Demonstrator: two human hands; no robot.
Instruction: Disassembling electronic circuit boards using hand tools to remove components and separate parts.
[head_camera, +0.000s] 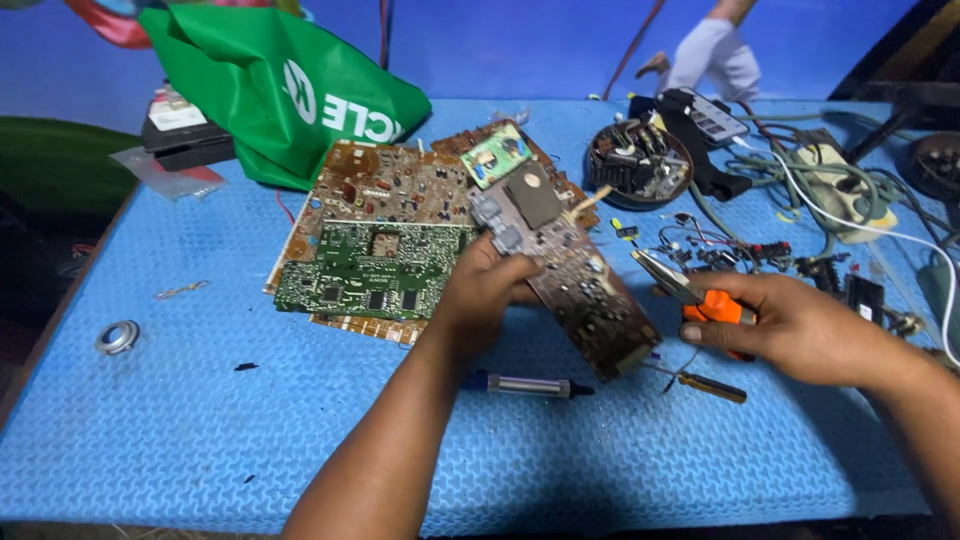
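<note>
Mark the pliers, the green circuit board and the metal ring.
pliers (668, 278), head view, on the metal jaws.
green circuit board (372, 270), head view, board's middle.
metal ring (117, 336), head view, on its rim.

A worktop (200, 420) covered in blue textured foam matting carries a spread of electronics parts. A green carrier bag (270, 85) lies at its far left, beside a dark flat box (185, 135). Brown circuit boards (380, 190) sit at the centre with a green circuit board (370, 270) laid on top. A metal ring (117, 336) rests alone near the left edge. A blue-handled desoldering pump (525, 385) and a small screwdriver (712, 386) lie toward the near side. On the right are a round dark assembly (637, 163), loose small components (715, 250) and tangled cables (820, 185).
</note>
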